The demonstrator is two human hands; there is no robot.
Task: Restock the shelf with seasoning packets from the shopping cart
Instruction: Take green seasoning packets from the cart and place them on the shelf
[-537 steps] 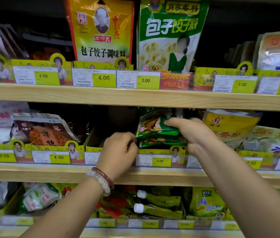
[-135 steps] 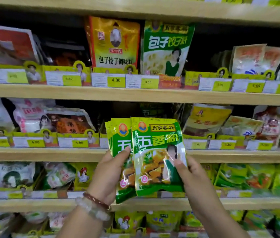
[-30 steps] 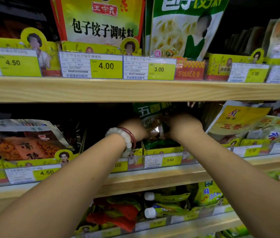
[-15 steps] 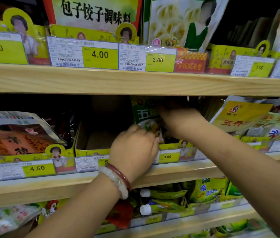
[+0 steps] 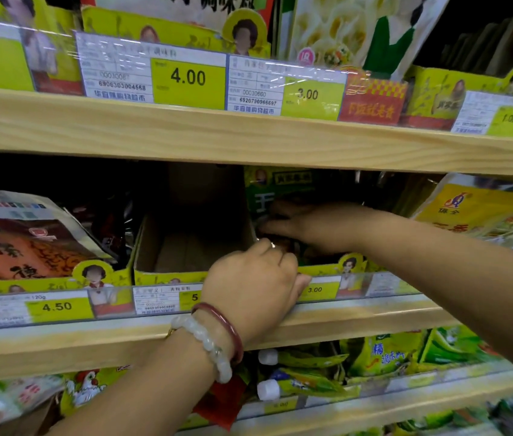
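Observation:
Green seasoning packets (image 5: 264, 190) stand upright in a yellow display box (image 5: 327, 269) on the middle shelf (image 5: 359, 316), above a 3.00 price tag (image 5: 314, 290). My right hand (image 5: 314, 228) reaches in from the right, its fingers stretched out and pressing on the packets' faces. Lower down, my left hand (image 5: 255, 284), with two bracelets on its wrist, has its fingers curled over the box's front onto the packets' lower part. Its thumb lies in front of the price rail and its fingertips are hidden. The shopping cart is out of view.
An empty yellow cardboard box (image 5: 186, 247) sits just left of the green packets. Orange-brown packets (image 5: 22, 247) lie further left and yellow packets (image 5: 469, 209) to the right. The upper shelf board (image 5: 248, 136) hangs close above my hands. Spouted pouches (image 5: 305, 382) fill the shelf below.
The camera has moved closer. My left hand has slid slightly down and right along the box's front. My right hand has come forward, its fingers now spread over the packets.

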